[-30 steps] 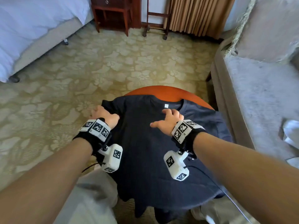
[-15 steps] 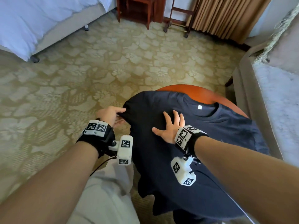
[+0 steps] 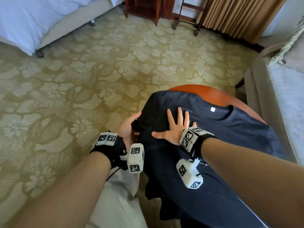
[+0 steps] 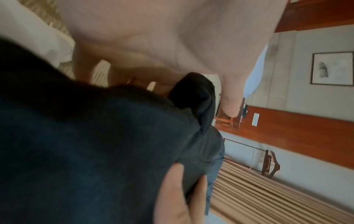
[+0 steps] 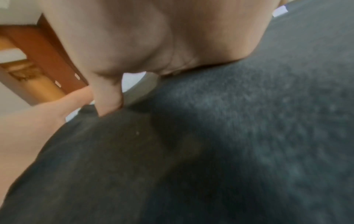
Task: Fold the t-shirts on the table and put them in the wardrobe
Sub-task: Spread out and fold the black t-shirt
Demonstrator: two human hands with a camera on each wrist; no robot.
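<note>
Two hands are on the one dark t-shirt [image 3: 222,145] in front of me, and each has its own job. My right hand [image 3: 174,129] lies flat, fingers spread straight, palm down on the chest of the shirt at about eleven o'clock from my wrist, holding nothing; I judge it is there as an anchor, so the cloth does not slide while the side comes over. My left hand [image 3: 127,127], at nine o'clock from the right one, has curled round the left sleeve [image 4: 193,97], thumb on top and fingers under the edge, as the left wrist view shows with a fold of dark cloth pinched against the palm. That grip suits turning the sleeve inward toward the flat hand, which I take to be the first fold. The shirt lies face up on the round wooden counter [image 3: 212,94], its collar and small white label [image 3: 212,109] toward one o'clock, its hem hanging off the near edge by my legs. Farther off, patterned carpet [image 3: 82,88] runs to the bed [image 3: 24,22] at ten o'clock and curtains [image 3: 238,15] at one o'clock. No wardrobe is in view.
</note>
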